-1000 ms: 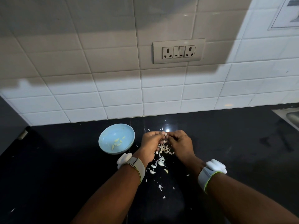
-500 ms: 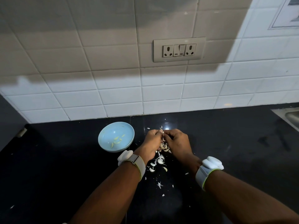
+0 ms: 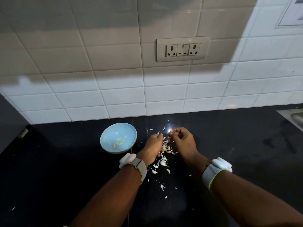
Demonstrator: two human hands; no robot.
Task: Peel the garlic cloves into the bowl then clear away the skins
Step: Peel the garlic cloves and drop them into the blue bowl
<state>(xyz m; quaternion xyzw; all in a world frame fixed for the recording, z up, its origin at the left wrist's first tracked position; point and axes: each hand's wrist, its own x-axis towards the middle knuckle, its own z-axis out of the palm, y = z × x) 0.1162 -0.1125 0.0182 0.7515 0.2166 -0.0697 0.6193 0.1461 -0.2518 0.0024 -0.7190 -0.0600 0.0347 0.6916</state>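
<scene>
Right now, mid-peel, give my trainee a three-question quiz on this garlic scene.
1. True or false: the blue bowl already holds peeled cloves.
2. Which hand pinches a clove at its fingertips? A) left hand B) right hand
3. Fill in: the loose skins lie on the black ______, between the two wrists.

Key
1. True: a few pale cloves sit in the bowl.
2. B: the right hand holds the clove up; the left hand is curled over the pile, and what it holds is hidden.
3. Counter.
</scene>
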